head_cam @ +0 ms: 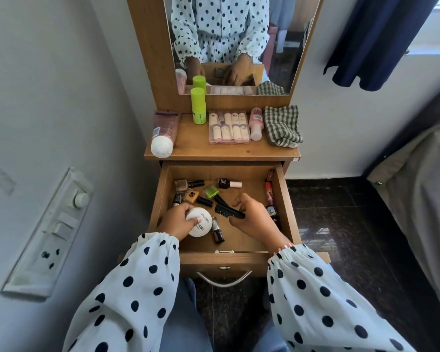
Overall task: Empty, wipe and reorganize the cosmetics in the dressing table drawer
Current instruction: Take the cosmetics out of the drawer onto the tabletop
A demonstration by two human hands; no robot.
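The open drawer of the wooden desk holds scattered cosmetics. The left hand curls its fingers over a round white jar lying near the drawer's front left, gripping it. The right hand pinches a black tube at the drawer's middle, thumb and fingers bent round it. Behind the hands lie several nail polish bottles: a green one, an orange-yellow one, a brown glitter one and a dark one with a white cap. A small dark red bottle lies just beside the jar. Slim red tubes lie along the right wall. On the desk top lie a pink tube with a white cap, a lime-green bottle standing upright, a clear case of beige tubes, a pink bottle and a checked cloth at the right end, below the mirror.
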